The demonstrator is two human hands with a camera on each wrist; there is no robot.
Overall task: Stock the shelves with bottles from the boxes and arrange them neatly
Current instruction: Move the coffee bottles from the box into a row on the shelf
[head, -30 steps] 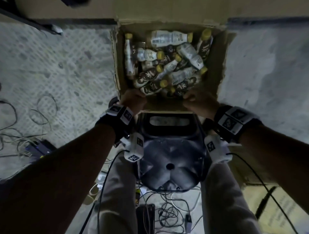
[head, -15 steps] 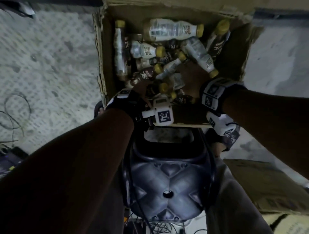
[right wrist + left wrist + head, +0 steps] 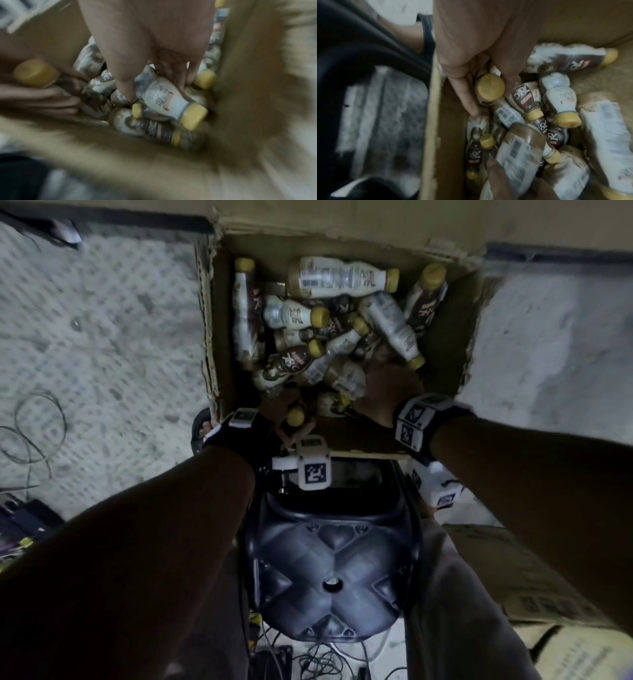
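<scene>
Both hands reach into the open cardboard box (image 3: 442, 361), which sits on the floor and holds a jumbled heap of yellow-capped drink bottles (image 3: 339, 280). Left hand (image 3: 476, 51) curls thumb and fingers round a dark-labelled bottle (image 3: 489, 90) by the near wall, its cap facing up. Right hand (image 3: 154, 44) pinches a white-labelled bottle (image 3: 164, 97) at its body, cap pointing toward the box's right wall. A black plastic stool (image 3: 330, 570) stands just beside the box.

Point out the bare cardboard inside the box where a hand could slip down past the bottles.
Bare floor shows in the open cardboard box along its right wall, beside the leaning yellow-capped bottle. Centre and left are crowded with piled bottles; both hands work the near edge.
</scene>
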